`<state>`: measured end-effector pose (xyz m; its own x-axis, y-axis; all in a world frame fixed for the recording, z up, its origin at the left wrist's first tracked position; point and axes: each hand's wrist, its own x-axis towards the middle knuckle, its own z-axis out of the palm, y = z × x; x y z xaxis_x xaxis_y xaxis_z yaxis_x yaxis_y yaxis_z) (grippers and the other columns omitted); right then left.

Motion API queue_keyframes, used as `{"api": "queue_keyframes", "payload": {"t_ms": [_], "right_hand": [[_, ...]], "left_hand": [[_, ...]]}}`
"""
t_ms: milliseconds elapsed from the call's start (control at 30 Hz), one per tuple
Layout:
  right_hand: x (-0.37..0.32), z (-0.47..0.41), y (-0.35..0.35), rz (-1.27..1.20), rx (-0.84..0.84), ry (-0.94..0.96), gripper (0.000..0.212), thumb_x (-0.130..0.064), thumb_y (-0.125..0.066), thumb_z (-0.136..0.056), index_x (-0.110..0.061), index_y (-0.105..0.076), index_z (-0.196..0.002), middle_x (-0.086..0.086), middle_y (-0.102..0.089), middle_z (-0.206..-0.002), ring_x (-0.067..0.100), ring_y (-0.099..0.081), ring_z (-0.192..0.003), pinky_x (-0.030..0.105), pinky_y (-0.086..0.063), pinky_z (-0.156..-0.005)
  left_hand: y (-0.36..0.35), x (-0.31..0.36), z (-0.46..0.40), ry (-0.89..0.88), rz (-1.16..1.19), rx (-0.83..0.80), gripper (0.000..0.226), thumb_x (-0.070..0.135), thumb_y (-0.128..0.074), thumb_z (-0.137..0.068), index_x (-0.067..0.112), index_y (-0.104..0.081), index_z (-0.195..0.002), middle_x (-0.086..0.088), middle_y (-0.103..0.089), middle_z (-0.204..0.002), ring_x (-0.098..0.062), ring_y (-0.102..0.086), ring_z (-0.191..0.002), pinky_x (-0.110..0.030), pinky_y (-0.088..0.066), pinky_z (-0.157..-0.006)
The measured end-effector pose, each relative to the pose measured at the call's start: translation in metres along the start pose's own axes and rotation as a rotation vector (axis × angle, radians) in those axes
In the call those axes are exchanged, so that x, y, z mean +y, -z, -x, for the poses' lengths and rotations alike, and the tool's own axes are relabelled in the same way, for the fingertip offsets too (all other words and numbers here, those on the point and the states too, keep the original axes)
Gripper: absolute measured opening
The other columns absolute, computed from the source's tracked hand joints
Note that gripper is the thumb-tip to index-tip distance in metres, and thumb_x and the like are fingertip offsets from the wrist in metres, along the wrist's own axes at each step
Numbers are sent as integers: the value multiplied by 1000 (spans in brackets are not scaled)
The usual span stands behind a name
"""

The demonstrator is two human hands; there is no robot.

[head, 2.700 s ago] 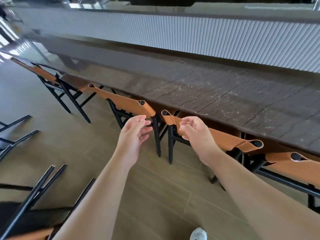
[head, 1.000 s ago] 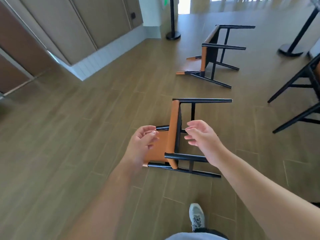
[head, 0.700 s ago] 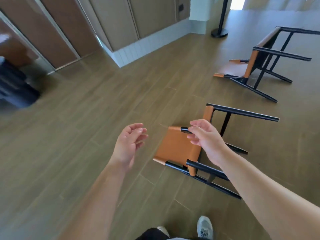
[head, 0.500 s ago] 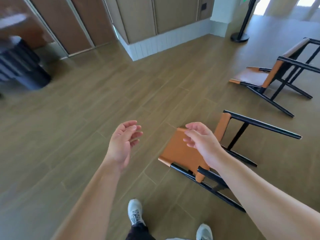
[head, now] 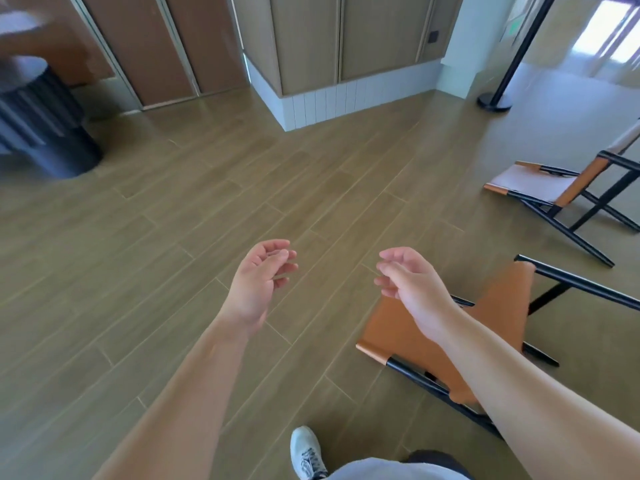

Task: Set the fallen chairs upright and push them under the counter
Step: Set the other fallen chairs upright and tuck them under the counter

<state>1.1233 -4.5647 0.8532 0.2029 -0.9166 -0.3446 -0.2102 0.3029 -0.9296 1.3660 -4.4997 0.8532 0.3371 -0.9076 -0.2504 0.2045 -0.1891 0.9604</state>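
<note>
The fallen chair with the orange leather seat and thin black metal legs [head: 408, 336] lies on its side on the floor, just under and behind the right hand [head: 410, 284]. The right arm crosses in front of it. The right hand is not touching it. Its fingers are loosely curled and hold nothing. The left hand [head: 258, 282] hangs in the air to the left of the right hand, palm turned in, fingers soft and bent, holding nothing too.

A second fallen chair of the same kind [head: 550, 192] lies further off, up and to the right of the right hand.

The floor is long greenish-brown wood planks [head: 173, 254], smooth and a bit shiny. Past the hands stand tall brown panel doors [head: 166, 43] and a wall corner with a white ribbed base [head: 332, 102]. Far to the left of the left hand sits a dark round ribbed stand [head: 45, 129]. A black pole on a round foot [head: 498, 88] stands far to the right. A white sneaker [head: 306, 452] shows below the hands.
</note>
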Motion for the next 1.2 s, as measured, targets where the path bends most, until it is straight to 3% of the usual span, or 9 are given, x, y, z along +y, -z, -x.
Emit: {"api": "queue_keyframes", "payload": {"t_ms": [267, 567, 733, 900, 1033, 1200], "right_hand": [[-34, -41, -49, 53, 40, 24, 16, -22, -55, -96, -30, -63, -108, -4, -66, -111, 4, -70, -83, 24, -51, -73], [-52, -122, -71, -17, 62, 16, 15, -21, -57, -95, -29, -65, -105, -5, -67, -108, 5, -70, -82, 25, -52, -73], [-68, -203, -84, -93, 35, -11, 15, -21, -57, -94, -28, -65, -105, -4, -67, -105, 5, -70, -81, 28, -55, -78], [-93, -285, -63, -119, 67, -43, 18, -24, -56, -91, -30, -63, -107, -4, -67, -106, 8, -70, -87, 30, -57, -83], [-111, -332, -20, -118, 138, -60, 18, -24, -55, -92, -31, -63, -107, -6, -66, -106, 6, -69, -86, 24, -54, -77], [-126, -366, 35, -135, 277, -75, 17, -21, -55, -93, -29, -63, -107, -3, -67, -106, 11, -69, -90, 28, -56, -82]], "left_hand": [[52, 23, -40, -30, 34, -16, 23, 29, -56, -87, 28, -66, -107, 4, -71, -102, -12, -66, -90, -31, -46, -78], [56, 36, -111, -22, -30, -27, 19, 16, -50, -100, 26, -65, -108, 5, -72, -100, -11, -67, -90, -31, -46, -79], [45, 56, -187, -17, -100, -54, 19, 23, -53, -96, 27, -66, -109, 3, -72, -103, -12, -67, -92, -32, -47, -80], [2, 82, -286, 32, -172, -93, 19, 15, -50, -100, 23, -65, -109, 5, -73, -98, -10, -67, -86, -29, -46, -76], [-58, 99, -353, 22, -205, -200, 19, 12, -51, -100, 22, -65, -107, 4, -73, -96, -9, -67, -84, -25, -47, -72], [-128, 109, -407, 36, -238, -348, 19, 12, -50, -100, 22, -64, -106, 6, -73, -94, -9, -67, -84, -25, -46, -72]]}}
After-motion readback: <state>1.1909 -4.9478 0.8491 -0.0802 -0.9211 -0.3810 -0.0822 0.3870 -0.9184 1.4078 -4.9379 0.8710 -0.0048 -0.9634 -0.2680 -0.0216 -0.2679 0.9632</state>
